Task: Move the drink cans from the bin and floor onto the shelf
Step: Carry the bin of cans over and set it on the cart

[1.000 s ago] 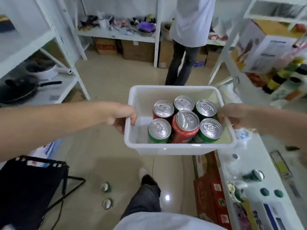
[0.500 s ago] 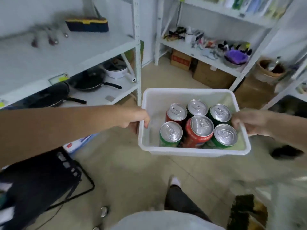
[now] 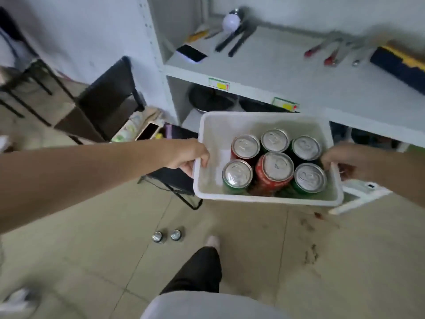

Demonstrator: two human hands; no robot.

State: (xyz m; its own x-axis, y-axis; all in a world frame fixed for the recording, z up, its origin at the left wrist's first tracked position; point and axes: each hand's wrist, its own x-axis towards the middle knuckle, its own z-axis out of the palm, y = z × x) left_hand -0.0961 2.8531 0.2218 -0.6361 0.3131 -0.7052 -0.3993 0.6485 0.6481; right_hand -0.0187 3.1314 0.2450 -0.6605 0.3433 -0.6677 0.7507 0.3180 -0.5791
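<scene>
I hold a white plastic bin [image 3: 257,122] in the air with both hands. My left hand [image 3: 188,156] grips its left rim and my right hand [image 3: 342,162] grips its right rim. Several upright drink cans stand inside, red and green ones, among them a large red can [image 3: 276,172] in the middle and a green can [image 3: 236,176] at the front left. Two more cans [image 3: 166,236] stand on the tiled floor below, left of my leg. A white shelf [image 3: 299,74] runs just beyond the bin.
The shelf board carries a phone [image 3: 190,54], black tools, screwdrivers [image 3: 331,56] and a dark blue and yellow case [image 3: 400,63]. Pans sit on the lower level. A black folding chair [image 3: 110,97] and boxes stand at the left. My leg [image 3: 197,270] is below.
I have turned left with the bin; the tool shelf, earlier off to the left, now lies straight ahead. The floor cans shifted toward the middle of view. My grip on the bin is unchanged.
</scene>
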